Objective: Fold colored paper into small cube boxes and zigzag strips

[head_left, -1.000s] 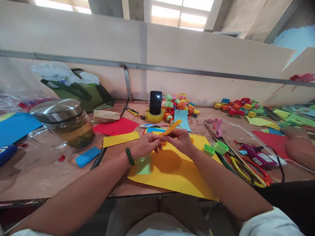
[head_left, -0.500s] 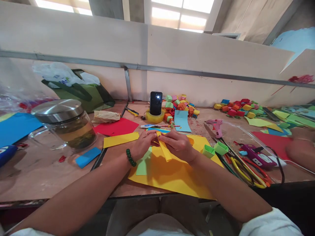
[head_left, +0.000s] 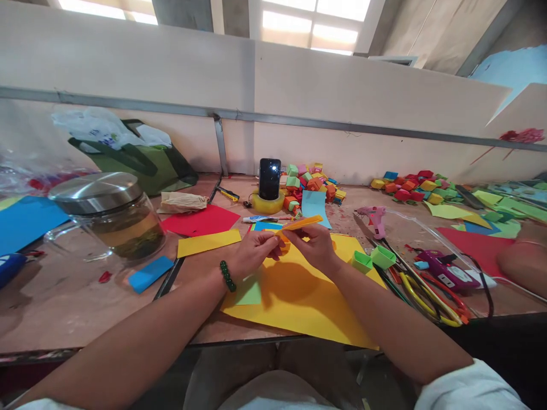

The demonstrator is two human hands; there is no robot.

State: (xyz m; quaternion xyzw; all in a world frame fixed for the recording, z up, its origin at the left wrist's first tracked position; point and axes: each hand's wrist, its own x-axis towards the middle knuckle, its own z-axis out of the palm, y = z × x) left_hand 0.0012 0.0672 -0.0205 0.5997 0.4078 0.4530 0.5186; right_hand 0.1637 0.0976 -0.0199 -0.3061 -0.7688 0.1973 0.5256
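Note:
My left hand (head_left: 255, 250), with a green bead bracelet at the wrist, pinches one end of a folded yellow-orange paper strip (head_left: 310, 221). The fingers of my right hand (head_left: 314, 244) close on the same strip, which points up and to the right. Both hands are above a large yellow sheet (head_left: 307, 304), and a pale green paper (head_left: 249, 290) lies on its left part. Two light green folded paper pieces (head_left: 362, 261) stand by my right wrist. A flat yellow strip (head_left: 209, 243) rests left of my left hand.
A glass jar (head_left: 128, 228) of tea and a blue paper piece (head_left: 150, 274) are on the left. A phone (head_left: 269, 179) stands before piled paper cubes (head_left: 314, 185). Rightward are a pink glue gun (head_left: 376, 221), cables, a purple power strip (head_left: 447, 270) and another person's arm (head_left: 527, 259).
The paper strip has swung from pointing down toward me to pointing up and right. My right hand has turned with it, and the hands are slightly farther apart.

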